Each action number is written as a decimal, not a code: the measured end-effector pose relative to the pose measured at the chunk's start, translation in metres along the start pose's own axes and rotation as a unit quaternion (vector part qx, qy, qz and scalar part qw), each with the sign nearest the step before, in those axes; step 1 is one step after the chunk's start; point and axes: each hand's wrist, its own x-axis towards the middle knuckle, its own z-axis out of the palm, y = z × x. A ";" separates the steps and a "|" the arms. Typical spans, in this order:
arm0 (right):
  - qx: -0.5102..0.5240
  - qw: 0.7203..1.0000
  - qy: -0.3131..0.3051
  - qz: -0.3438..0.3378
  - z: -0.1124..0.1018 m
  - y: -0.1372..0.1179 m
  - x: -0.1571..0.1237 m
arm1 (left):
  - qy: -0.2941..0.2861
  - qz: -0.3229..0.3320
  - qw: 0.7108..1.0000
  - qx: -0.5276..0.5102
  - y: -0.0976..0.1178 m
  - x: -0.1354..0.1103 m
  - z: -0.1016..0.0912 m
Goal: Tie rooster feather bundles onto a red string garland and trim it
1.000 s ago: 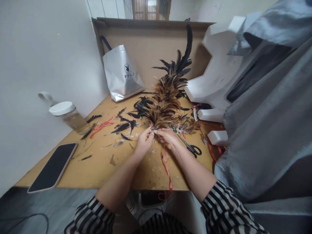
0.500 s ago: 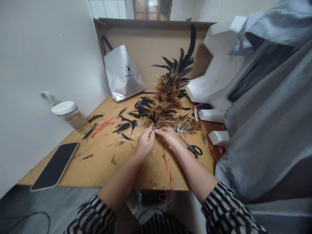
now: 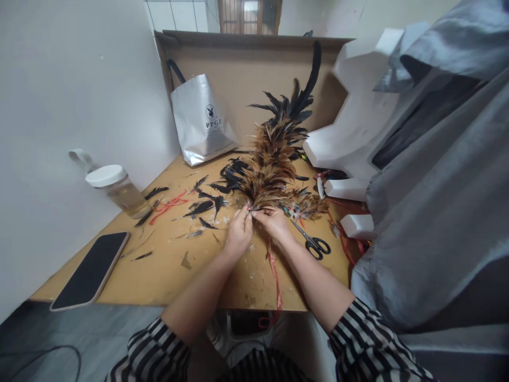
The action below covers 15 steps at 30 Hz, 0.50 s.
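Note:
A long feather duster of brown and black feathers lies away from me, a tall black plume at its far end. At its near end my left hand is closed, thumb and fingers pinching the base. My right hand is closed beside it, the fingertips meeting at the same spot. Just what the right fingers pinch is too small to make out. A red plastic ribbon hangs down from near the right hand over the table's front edge. Close to my right wrist lie black-handled scissors and a bunch of brown feathers.
Loose black feathers and red ribbon strips lie to the left. Further left are a lidded bottle and a phone. A silver bag stands at the back. White foam pieces and grey cloth border the right.
Both hands stay at the base of the feathers, with only slight finger movement. The view has shifted a little.

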 end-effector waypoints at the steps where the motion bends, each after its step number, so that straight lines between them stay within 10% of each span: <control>1: 0.001 1.000 0.004 -0.001 0.002 0.001 0.000 | 0.005 0.002 1.000 0.006 0.000 0.000 0.000; 15: 0.092 0.989 0.061 0.096 0.017 0.010 -0.008 | -0.001 0.027 0.976 0.216 -0.002 -0.001 0.001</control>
